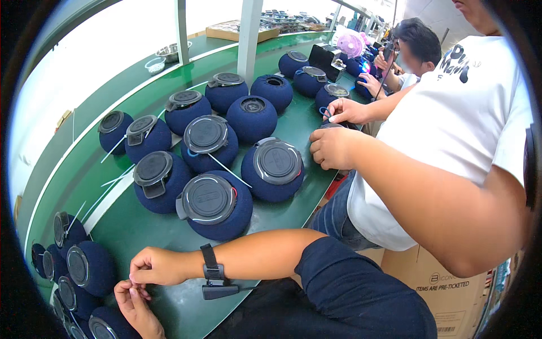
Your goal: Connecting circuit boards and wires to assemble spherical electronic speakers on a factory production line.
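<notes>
Apparently, the right hand [161, 266] and left hand [137, 310] are curling close together, any hold unclear; just left of them, a navy ball [101, 265] is resting, probably weighty, soft-skinned, best cupped around its sides.

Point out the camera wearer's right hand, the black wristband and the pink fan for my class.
Right hand [162, 265]: head view, back of the hand.
Black wristband [209, 256]: head view, its strap.
Pink fan [350, 44]: head view, its round front.

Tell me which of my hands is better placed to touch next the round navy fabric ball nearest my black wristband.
Your right hand, probably: it lies nearer that navy ball, while your left hand is farther off. The hands are close together; anything pinched between them is unclear.
</notes>
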`<action>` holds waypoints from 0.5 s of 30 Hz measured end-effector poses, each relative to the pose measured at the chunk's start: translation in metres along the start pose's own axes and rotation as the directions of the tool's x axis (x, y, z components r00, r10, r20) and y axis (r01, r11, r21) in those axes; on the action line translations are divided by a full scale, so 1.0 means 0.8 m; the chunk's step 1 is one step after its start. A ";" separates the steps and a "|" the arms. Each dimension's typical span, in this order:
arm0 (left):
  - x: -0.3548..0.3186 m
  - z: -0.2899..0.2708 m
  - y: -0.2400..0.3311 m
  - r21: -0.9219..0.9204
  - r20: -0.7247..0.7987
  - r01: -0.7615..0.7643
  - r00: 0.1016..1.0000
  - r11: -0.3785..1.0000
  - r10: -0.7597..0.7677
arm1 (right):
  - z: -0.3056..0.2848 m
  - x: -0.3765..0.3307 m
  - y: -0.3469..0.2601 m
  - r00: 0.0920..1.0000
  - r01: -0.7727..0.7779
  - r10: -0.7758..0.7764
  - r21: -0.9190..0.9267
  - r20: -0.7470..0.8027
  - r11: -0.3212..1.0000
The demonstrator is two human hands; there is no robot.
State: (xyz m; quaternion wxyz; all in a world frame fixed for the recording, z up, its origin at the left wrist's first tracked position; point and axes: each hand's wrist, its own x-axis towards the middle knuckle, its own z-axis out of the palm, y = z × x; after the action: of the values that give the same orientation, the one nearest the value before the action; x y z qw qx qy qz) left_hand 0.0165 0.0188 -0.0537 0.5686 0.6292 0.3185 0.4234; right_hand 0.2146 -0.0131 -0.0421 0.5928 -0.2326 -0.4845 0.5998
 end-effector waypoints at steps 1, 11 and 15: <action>0.000 0.000 0.000 -0.001 -0.001 0.001 1.000 1.000 -0.001 | 0.000 0.000 0.000 1.000 -0.016 0.016 0.019 0.006 1.000; -0.001 0.001 0.002 0.002 -0.002 -0.005 1.000 1.000 0.005 | 0.000 -0.001 -0.004 1.000 -0.021 0.021 -0.021 -0.017 1.000; 0.000 -0.001 0.001 0.019 -0.002 -0.005 1.000 1.000 0.005 | 0.001 -0.001 -0.006 1.000 -0.024 0.024 -0.031 -0.013 0.999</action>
State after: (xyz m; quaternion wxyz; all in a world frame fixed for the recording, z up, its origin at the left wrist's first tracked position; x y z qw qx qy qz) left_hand 0.0156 0.0188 -0.0531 0.5610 0.6351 0.3217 0.4225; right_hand 0.2164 -0.0144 -0.0381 0.5849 -0.2517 -0.4871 0.5977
